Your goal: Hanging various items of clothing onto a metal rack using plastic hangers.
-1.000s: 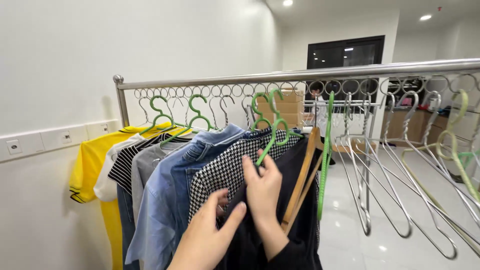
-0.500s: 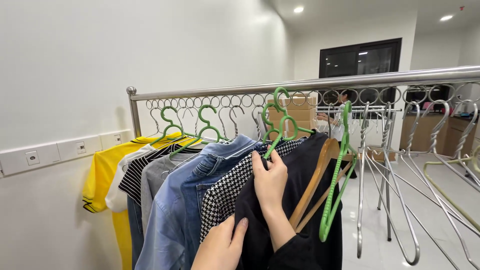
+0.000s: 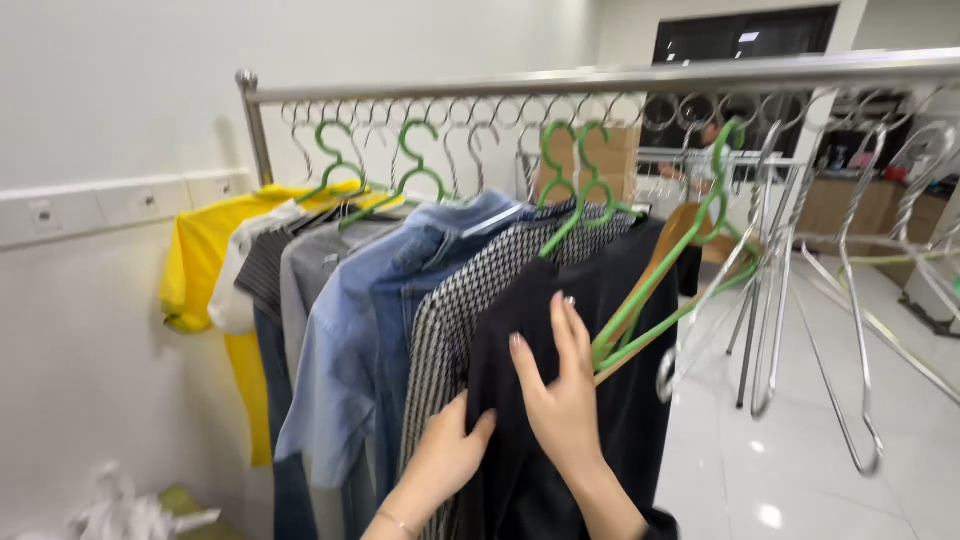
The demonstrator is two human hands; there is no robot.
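Note:
A metal clothes rail [image 3: 560, 80] carries several garments on green hangers. From the left hang a yellow shirt [image 3: 205, 260], a striped top, a grey top, a light blue denim shirt [image 3: 350, 340], a black-and-white checked garment [image 3: 450, 320] and a black garment [image 3: 610, 330]. My right hand [image 3: 558, 390] lies flat on the front of the black garment, fingers spread upward. My left hand [image 3: 445, 455] presses the black garment's lower left edge, beside the checked one. A loose green hanger [image 3: 690, 250] and a wooden hanger hang just right of the black garment.
Several bare metal hangers [image 3: 800, 300] dangle along the right half of the rail. A white wall with sockets [image 3: 120, 205] stands to the left. White crumpled stuff [image 3: 130, 515] lies on the floor at lower left. Glossy white tiles [image 3: 800, 470] spread to the right.
The view has shifted so the rail and clothes sit further right and closer. My right hand has slid down the black garment; my left hand stays at its lower edge.

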